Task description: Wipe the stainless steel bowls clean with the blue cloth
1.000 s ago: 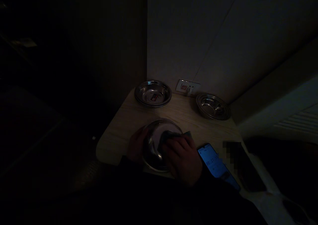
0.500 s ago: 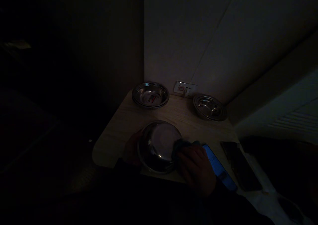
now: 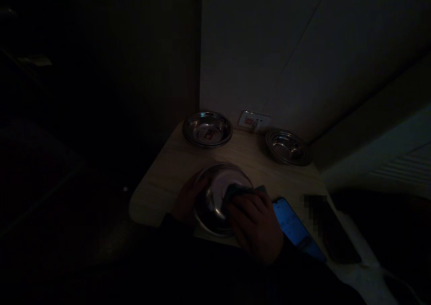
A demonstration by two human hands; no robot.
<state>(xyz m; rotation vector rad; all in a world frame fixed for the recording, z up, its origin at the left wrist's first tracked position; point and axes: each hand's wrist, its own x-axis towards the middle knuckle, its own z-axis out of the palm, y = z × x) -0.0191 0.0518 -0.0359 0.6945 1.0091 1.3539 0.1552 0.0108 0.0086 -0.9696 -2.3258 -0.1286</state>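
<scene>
A shiny metal bowl (image 3: 212,201) is held bottom-up over the near part of a small wooden table (image 3: 161,174). My left hand (image 3: 187,199) grips its left side, the fingers partly hidden in the dark. Closed on a dark cloth (image 3: 240,189), my right hand (image 3: 257,226) presses it against the bowl's upturned base. The cloth's bluish edge sticks out past the knuckles. Just right of that hand lies a phone with a lit blue screen (image 3: 296,228).
Stacked metal bowls (image 3: 208,130) with a label inside stand at the back left. More nested metal bowls (image 3: 288,148) are at the back right. A wall socket (image 3: 255,120) sits between them. A dark flat object (image 3: 336,233) lies along the right edge. The room is very dim.
My right hand has moved the cloth left and slightly up, further over the bowl's base. More of the phone screen shows. The whole view has shifted slightly.
</scene>
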